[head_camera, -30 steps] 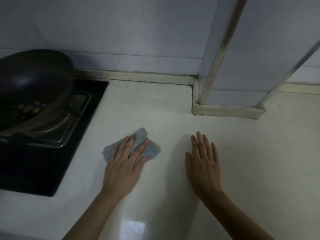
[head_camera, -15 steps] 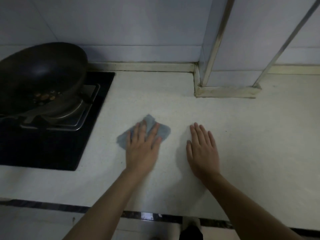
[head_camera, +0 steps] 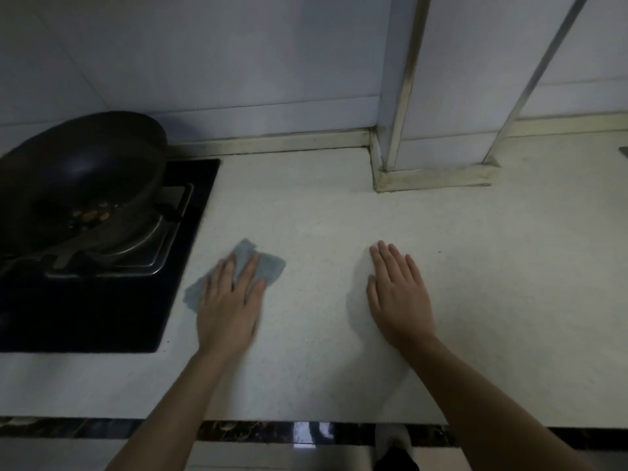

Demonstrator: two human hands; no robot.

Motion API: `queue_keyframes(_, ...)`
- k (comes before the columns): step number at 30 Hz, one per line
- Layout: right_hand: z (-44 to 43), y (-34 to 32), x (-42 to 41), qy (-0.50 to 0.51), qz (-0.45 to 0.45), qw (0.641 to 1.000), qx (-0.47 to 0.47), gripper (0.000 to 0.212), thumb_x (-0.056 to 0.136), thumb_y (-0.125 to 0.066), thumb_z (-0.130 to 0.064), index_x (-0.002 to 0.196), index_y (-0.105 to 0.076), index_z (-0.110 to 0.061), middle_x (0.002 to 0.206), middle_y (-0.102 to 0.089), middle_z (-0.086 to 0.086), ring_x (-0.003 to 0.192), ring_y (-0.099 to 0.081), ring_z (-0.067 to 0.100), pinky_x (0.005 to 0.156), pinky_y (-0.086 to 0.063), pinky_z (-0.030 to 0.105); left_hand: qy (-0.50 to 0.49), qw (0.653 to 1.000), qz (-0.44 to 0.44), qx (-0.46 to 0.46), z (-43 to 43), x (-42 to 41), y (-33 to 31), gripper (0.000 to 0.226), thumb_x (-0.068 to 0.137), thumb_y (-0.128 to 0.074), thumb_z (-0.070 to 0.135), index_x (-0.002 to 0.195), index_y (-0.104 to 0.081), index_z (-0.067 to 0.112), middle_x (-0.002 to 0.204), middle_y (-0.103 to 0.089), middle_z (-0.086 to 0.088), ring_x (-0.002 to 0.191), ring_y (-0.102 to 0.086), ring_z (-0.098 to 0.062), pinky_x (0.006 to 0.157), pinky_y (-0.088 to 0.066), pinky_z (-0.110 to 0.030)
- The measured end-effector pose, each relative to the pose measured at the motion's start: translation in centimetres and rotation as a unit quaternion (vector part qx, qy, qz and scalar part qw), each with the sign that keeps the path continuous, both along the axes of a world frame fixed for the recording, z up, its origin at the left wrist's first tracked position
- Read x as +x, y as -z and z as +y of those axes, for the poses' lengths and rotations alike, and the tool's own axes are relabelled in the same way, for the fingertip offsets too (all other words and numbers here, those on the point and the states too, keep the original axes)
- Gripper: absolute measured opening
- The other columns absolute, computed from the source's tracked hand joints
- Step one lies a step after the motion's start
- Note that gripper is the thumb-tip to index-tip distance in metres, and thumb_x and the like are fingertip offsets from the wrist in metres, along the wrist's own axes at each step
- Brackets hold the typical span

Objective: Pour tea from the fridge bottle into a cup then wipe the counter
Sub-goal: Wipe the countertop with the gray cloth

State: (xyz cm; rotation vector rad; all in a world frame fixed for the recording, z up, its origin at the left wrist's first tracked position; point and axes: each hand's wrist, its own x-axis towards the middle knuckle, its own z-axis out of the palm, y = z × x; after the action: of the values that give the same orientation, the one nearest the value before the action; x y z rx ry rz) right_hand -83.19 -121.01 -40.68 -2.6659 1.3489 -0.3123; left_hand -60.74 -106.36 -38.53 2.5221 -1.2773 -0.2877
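Note:
A blue-grey cloth lies flat on the pale counter, just right of the stove. My left hand presses on the cloth with straight fingers and covers its middle. My right hand rests flat on the bare counter, palm down, a hand's width to the right of the cloth. No bottle or cup is in view.
A black glass hob fills the left, carrying a dark wok with a few food scraps. A tiled pillar with metal trim juts onto the counter at the back right. The counter's dark front edge runs along the bottom.
My left hand and the cloth slid right, then back left toward the hob. My right hand stayed flat in place. The view pulled back, showing the counter's front edge.

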Motion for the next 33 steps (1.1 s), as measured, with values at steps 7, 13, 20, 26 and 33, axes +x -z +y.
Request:
queue_keyframes(7,-0.1,0.2,0.0,0.014,0.002,1.000,-0.009,0.056,0.101,-0.015,-0.036,0.151,-0.024,-0.012,0.157,-0.026,0.006,0.146,-0.018,0.018,0.121,-0.011,0.038,0.061,0.996,-0.044,0.037,-5.8,-7.4,1.4,0.060,0.098,0.002,0.055,0.155,0.003,0.037,0.166,0.002,-0.004,0.152,0.003,-0.024,0.123,0.001,-0.041)
queue_keyframes(13,-0.1,0.2,0.0,0.014,0.012,1.000,-0.017,0.058,0.100,-0.010,-0.037,0.150,-0.025,-0.012,0.157,-0.027,0.006,0.146,-0.018,0.018,0.120,-0.010,0.037,0.187,0.978,-0.089,0.014,-3.0,-8.8,2.2,0.055,0.103,-0.013,0.055,0.155,-0.004,0.040,0.165,-0.002,0.001,0.151,0.003,-0.015,0.120,0.008,-0.033)
queue_keyframes(20,-0.2,0.1,0.0,0.004,-0.009,1.000,-0.008,0.058,0.099,-0.012,-0.037,0.151,-0.022,-0.013,0.157,-0.025,0.005,0.147,-0.016,0.016,0.121,-0.010,0.037,0.171,0.980,-0.101,0.010,3.9,-0.6,0.8,0.051,0.105,-0.022,0.036,0.155,-0.016,0.036,0.163,-0.001,-0.002,0.150,-0.006,-0.026,0.119,-0.020,-0.048)
queue_keyframes(26,-0.2,0.3,0.1,0.002,-0.004,1.000,-0.012,0.059,0.099,-0.012,-0.038,0.151,-0.024,-0.011,0.157,-0.027,0.008,0.146,-0.019,0.019,0.120,-0.015,0.041,0.020,1.000,0.009,-0.007,5.7,3.5,0.7,0.049,0.103,-0.023,0.054,0.149,-0.008,0.056,0.162,0.004,0.017,0.147,0.007,-0.003,0.120,0.002,-0.032)
queue_keyframes(33,-0.1,0.3,0.3,0.008,0.003,1.000,-0.022,0.059,0.098,-0.015,-0.037,0.150,-0.026,-0.010,0.156,-0.028,0.009,0.146,-0.021,0.021,0.120,-0.016,0.042,0.019,1.000,-0.003,-0.006,1.4,-3.6,0.1,0.053,0.105,-0.020,0.049,0.155,-0.004,0.042,0.165,0.006,-0.001,0.151,0.006,-0.018,0.116,0.013,-0.029)
